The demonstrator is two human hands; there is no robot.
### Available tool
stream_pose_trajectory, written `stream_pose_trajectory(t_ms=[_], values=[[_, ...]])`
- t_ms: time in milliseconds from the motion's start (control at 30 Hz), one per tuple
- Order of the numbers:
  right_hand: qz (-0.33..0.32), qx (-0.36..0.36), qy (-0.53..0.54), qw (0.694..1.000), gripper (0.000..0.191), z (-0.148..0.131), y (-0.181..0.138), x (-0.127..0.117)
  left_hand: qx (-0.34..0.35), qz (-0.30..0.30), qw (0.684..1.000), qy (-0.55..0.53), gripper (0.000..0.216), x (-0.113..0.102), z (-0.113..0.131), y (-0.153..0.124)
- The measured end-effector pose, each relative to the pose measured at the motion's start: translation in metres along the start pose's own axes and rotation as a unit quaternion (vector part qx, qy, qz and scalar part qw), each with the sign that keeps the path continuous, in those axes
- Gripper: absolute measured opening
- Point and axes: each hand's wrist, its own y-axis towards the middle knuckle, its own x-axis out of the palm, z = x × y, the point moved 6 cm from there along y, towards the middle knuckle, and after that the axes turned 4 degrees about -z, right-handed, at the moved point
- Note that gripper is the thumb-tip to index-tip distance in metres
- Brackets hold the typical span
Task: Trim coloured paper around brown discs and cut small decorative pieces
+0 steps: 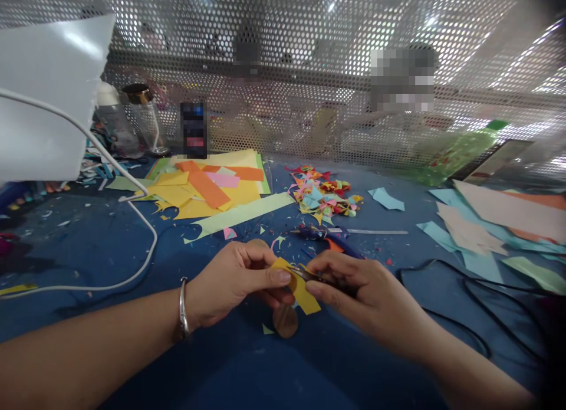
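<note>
My left hand (pixel 239 277) pinches a small yellow paper piece (pixel 300 287) low in the middle of the view, just above the blue table (pixel 247 363). My right hand (pixel 358 292) is closed around small scissors (pixel 316 276), whose blades meet the yellow paper's upper edge. A silver bangle (pixel 183 308) sits on my left wrist. Under the paper lies a round brown disc (pixel 285 320), partly hidden by my fingers.
Yellow and orange paper sheets (pixel 212 189) lie further back, beside a heap of small coloured paper shapes (pixel 325 197). Pale sheets (pixel 495 224) spread on the right. A white cable (pixel 132 209) loops on the left, black cables (pixel 464 280) on the right. A perforated metal screen (pixel 309 74) closes the back.
</note>
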Motion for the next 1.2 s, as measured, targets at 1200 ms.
stream_pose_trajectory(t_ms=[1200], values=[[-0.008,0.0,-0.012,1.0,0.027,-0.0047,-0.0009,0.0012,-0.024,-0.016,1.0,0.012,0.035,0.0057,-0.0039,0.0016]])
